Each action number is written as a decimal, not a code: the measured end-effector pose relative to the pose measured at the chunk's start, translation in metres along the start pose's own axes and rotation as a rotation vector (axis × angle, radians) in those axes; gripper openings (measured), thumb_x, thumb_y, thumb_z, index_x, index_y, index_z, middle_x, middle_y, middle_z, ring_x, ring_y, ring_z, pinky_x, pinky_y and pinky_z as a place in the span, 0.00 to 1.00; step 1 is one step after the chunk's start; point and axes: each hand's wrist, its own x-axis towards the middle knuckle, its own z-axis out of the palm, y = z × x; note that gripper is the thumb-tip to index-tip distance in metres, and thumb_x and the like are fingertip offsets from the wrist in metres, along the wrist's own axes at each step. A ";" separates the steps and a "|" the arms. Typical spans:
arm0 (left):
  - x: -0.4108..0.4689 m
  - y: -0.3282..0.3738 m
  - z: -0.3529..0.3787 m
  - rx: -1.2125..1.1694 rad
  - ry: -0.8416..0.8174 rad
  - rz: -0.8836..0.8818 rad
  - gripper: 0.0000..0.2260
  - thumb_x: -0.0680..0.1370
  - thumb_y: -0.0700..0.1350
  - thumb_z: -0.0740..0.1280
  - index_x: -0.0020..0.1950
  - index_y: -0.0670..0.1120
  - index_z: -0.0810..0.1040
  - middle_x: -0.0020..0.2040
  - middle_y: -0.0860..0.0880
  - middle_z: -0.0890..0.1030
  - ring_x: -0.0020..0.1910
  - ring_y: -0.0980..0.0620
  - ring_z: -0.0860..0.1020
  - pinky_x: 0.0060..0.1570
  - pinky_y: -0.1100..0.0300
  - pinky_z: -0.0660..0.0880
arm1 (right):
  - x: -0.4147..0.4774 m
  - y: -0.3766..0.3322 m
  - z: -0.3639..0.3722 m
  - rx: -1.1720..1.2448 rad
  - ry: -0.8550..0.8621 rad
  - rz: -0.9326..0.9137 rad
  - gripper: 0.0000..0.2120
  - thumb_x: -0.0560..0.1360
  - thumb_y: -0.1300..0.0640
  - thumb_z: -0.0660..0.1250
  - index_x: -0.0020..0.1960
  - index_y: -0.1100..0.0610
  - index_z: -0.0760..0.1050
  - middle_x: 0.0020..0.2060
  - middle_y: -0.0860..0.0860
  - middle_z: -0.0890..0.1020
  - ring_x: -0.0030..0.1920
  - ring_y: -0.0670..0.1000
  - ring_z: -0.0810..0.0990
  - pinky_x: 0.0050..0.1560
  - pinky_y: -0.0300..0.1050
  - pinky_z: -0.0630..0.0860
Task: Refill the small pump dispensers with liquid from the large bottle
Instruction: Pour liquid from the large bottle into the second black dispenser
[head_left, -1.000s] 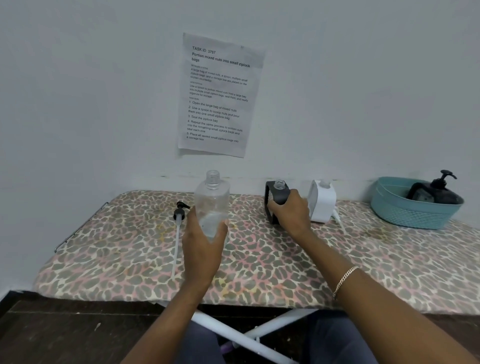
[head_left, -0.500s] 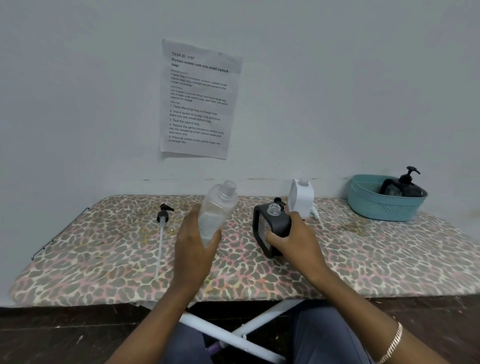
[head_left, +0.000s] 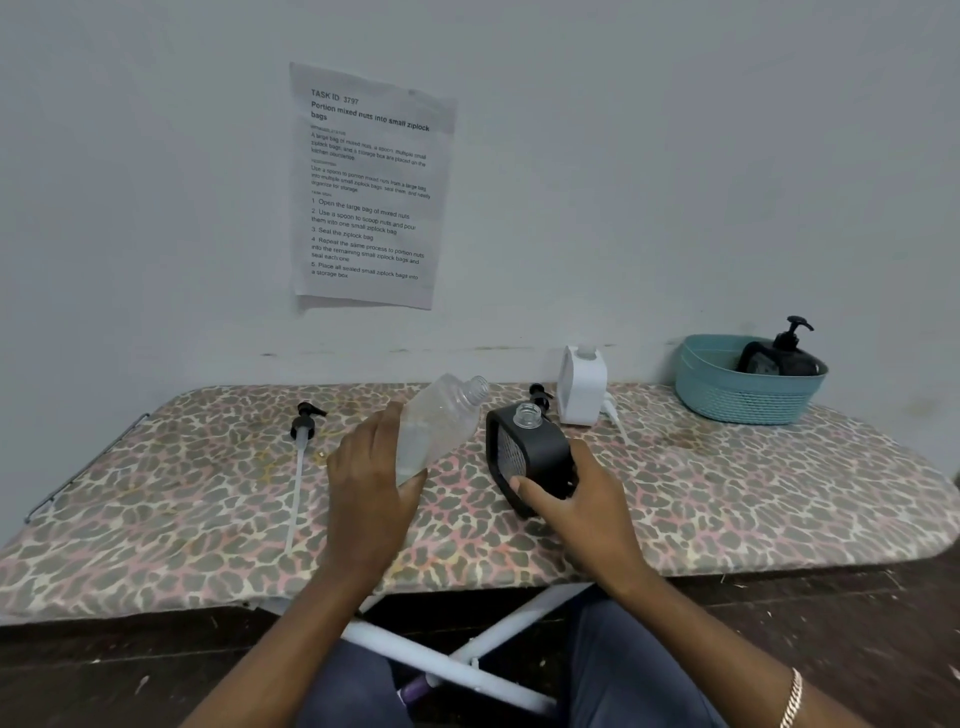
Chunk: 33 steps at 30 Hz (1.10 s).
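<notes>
Now your left hand (head_left: 371, 499) grips the tilted clear plastic bottle (head_left: 439, 423), right hand (head_left: 582, 512) steadies the uncapped black square dispenser (head_left: 530, 454); pour not started, white dispenser (head_left: 582, 387) left.

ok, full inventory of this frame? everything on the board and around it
clear bottle: 1, transparent, uncapped, tilted right, in left hand
black dispenser: 1, open neck, board centre
white dispenser: 1, open neck, by wall
long-tube pump: 1, black head, white tube, lying left
second pump: 1, black, behind black dispenser
basket: 1, teal, far right
capped dispenser: 1, black, inside basket
paper sheet: 1, white, on wall
ironing board: 1, leopard-print cover
left hand: grips clear bottle
right hand: holds black dispenser
</notes>
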 end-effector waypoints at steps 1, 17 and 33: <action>0.000 0.000 0.000 0.020 0.002 0.008 0.38 0.71 0.41 0.80 0.78 0.43 0.69 0.68 0.41 0.78 0.66 0.39 0.76 0.63 0.40 0.73 | 0.000 0.000 -0.001 0.003 0.000 -0.007 0.18 0.74 0.49 0.79 0.59 0.43 0.75 0.48 0.37 0.84 0.48 0.32 0.82 0.44 0.27 0.76; -0.003 0.005 -0.005 0.180 0.049 0.079 0.43 0.67 0.39 0.83 0.79 0.47 0.69 0.68 0.40 0.77 0.67 0.36 0.75 0.64 0.37 0.72 | -0.006 0.004 0.004 -0.008 -0.014 -0.092 0.20 0.71 0.44 0.80 0.60 0.44 0.79 0.50 0.36 0.86 0.53 0.36 0.82 0.52 0.29 0.76; -0.001 0.007 -0.007 0.274 0.066 0.089 0.46 0.64 0.39 0.85 0.79 0.49 0.70 0.69 0.40 0.76 0.66 0.35 0.76 0.64 0.34 0.69 | -0.004 0.003 0.003 -0.032 -0.010 -0.127 0.21 0.71 0.43 0.81 0.60 0.45 0.80 0.48 0.38 0.86 0.51 0.37 0.83 0.50 0.30 0.76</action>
